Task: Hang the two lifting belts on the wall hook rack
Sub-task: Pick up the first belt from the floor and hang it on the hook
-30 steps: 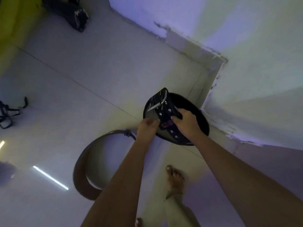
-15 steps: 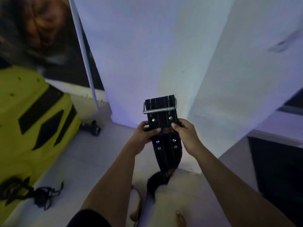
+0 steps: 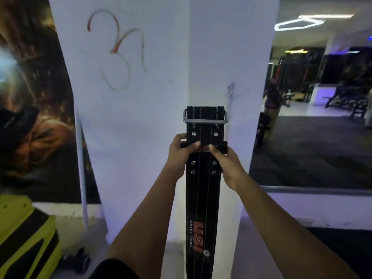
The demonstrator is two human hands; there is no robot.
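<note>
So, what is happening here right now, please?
A person holds a black lifting belt upright in front of a white pillar. The left hand and the right hand grip it just below the metal buckle, and the rest hangs down. A small hook shows on the pillar above; the belt is not yet hung.

Two bare forearms in view, left hand point(image 3: 179, 154) and right hand point(image 3: 225, 161) ungloved, no rings, watch or wristband seen; fingernails short; a dark sleeve edge point(image 3: 114, 268) shows at the left upper arm only.
</note>
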